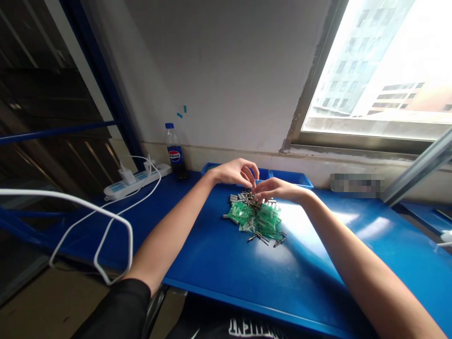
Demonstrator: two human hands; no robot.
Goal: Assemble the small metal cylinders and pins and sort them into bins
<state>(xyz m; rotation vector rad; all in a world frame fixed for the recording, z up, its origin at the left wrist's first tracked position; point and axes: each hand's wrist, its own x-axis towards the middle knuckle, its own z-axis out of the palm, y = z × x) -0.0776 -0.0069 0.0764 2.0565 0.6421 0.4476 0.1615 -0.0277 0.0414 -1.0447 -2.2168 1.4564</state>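
Note:
Over a pile of small metal pins (262, 238) and green plastic bags (271, 220), my two hands meet with their fingertips close together. My left hand (237, 171) arches in from the left, thumb and fingers curled toward each other. From the right comes my right hand (277, 189), its fingers drawn together just above the loose metal pieces. Whatever lies between the fingertips is too small to make out. Silvery cylinders (233, 198) show at the pile's left edge, partly beneath the bags.
Blue trays (291, 178) stand behind my hands along the wall. A cola bottle (175, 153) and a white power strip (137, 181) are at the back left. A white cable (130, 235) loops across the left side of the blue table (212, 263). A window is at upper right.

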